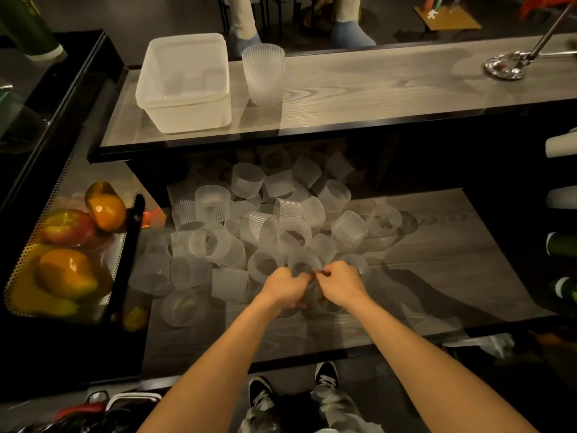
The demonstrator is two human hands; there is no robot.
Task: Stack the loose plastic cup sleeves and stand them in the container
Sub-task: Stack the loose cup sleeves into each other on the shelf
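Note:
A heap of several loose frosted ribbed plastic cup sleeves (249, 226) lies on the lower wooden shelf. My left hand (285, 287) and my right hand (342, 284) meet at the heap's near edge, both closed on a clear sleeve (312, 300) held between them; its shape is hard to make out. On the upper counter a stack of sleeves (263, 75) stands upright beside a translucent square container (184, 82), outside it.
A perforated black tray (18, 276) with oranges and an apple sits at the left. A shiny metal stand base (505, 67) is at the counter's far right. Rolls and bottles line the right edge. A person's feet show beyond the counter.

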